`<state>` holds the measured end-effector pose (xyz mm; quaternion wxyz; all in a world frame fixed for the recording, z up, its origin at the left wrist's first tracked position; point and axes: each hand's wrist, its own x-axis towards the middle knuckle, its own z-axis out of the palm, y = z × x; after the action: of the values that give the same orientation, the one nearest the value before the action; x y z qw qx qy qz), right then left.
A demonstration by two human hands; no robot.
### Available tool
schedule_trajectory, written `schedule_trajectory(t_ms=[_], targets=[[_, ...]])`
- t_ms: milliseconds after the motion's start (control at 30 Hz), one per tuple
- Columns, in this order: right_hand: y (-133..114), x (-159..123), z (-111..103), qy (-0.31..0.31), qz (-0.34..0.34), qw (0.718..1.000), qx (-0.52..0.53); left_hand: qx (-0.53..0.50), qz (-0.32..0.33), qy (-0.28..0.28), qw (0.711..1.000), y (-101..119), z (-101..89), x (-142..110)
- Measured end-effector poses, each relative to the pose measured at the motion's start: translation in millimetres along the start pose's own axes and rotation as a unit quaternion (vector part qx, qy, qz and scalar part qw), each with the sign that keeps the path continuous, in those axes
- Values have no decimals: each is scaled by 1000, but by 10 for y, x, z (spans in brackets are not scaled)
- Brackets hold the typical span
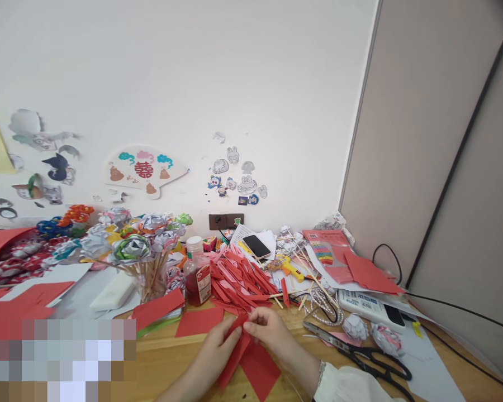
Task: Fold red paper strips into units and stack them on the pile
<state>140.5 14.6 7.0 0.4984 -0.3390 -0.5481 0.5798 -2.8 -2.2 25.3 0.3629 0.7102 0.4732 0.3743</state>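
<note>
- Wall, between nine and ten o'clock from the view's centre: "囍" in red on the fan-shaped paper cutout (134,180).
- Seven o'clock: a red-and-white label (203,283) on the glass bottle (191,294), its lettering too small to read.
- Between three and four o'clock: a line of characters and a barcode on the red packet (337,255), illegible.
- Four o'clock: dark print on the white box (362,304), illegible.
- Six o'clock, close in: blurred text lines on the printed sheet (242,233).
</note>
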Motion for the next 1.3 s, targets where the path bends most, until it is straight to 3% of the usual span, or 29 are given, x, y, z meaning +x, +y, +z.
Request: schedule_trajectory(t_ms=[333,500,633,767,1067,1300], targets=[[-3,-9,13,4,6,1000,-7,49,-4,-8,999,38,-15,5],[-25,0,-7,18,-25,996,-82,27,1,-12,1000,36,-5,-5],[-18,-19,10,53,-86,977,-189,8,-11,-15,1000,59,-2,-8],[-5,-61,48,62,-149,938,-308,-21,-6,-16,1000,81,-15,-7],[45,-46,51,42,-141,933,-330,-128,-27,-24,991,18,-1,18],[60,-69,76,83,-140,911,-380,-83,-16,-13,996,9,19,5]])
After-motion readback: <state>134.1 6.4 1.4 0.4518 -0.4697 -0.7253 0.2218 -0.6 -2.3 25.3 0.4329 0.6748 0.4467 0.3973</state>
